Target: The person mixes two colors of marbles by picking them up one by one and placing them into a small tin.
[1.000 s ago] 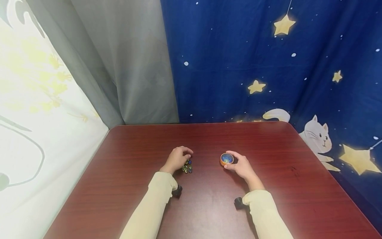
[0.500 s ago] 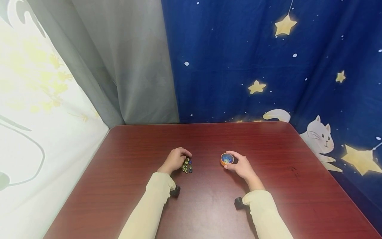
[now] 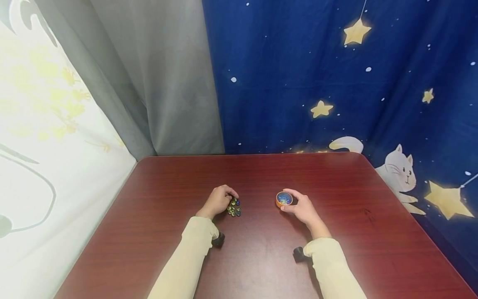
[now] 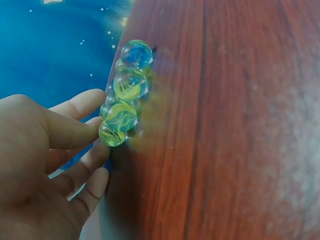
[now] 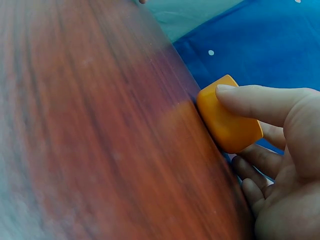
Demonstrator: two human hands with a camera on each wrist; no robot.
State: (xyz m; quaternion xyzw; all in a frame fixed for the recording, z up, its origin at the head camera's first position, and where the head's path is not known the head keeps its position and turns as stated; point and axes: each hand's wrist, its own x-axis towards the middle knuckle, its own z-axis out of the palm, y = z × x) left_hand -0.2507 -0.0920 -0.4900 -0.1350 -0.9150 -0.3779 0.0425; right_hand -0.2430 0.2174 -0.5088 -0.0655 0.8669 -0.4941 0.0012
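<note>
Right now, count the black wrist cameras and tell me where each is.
2: the left camera beside the left cuff, with the left hand at the glass marbles; the right camera beside the right cuff, with the right hand holding the orange bowl. No others show.

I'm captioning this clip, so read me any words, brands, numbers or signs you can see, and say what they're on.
None can be read in any view.
Orange cup: no lettering on the side shown.
Marbles: swirls only.
Blue curtain: pictures only.
Dark marks on the table: too faint to tell if they're writing.
</note>
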